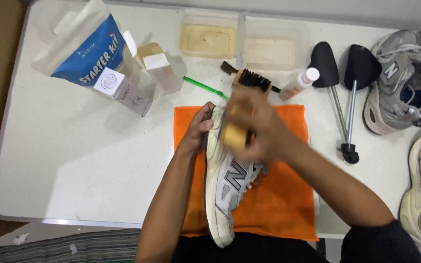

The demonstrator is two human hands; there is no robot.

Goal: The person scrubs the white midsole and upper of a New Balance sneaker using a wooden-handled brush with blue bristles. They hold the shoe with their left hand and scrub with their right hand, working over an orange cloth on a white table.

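Left hand (198, 129) comes in from below, forearm near vertical in the head view, wrist bent, fingers (205, 117) wrapped over the toe end of the grey-white sneaker (227, 187) and clamped on its edge. Sneaker lies on its side, toe away from the person, heel toward the near worktop edge, on the orange cloth (278, 195).

Right hand (264, 129) reaches in diagonally from the lower right, forearm crossing the cloth, dark sleeve at the elbow. Fingers closed around a wooden brush (233, 134), pressed on the sneaker's toe area just right of the left fingers. Hand is motion-blurred, exact finger placement unclear.

Just beyond the fingers: second brush with dark bristles (252, 79), green-handled brush (205, 87), small white-capped bottle (299, 83). Further beyond, 2 clear plastic tubs (242, 39). Right of the right hand: 2 black shoe trees (347, 87), then more grey sneakers (405, 83) at the worktop (74, 160) edge. Left of the left hand, well apart: blue-and-white pouch (86, 46) and small boxes (127, 92).
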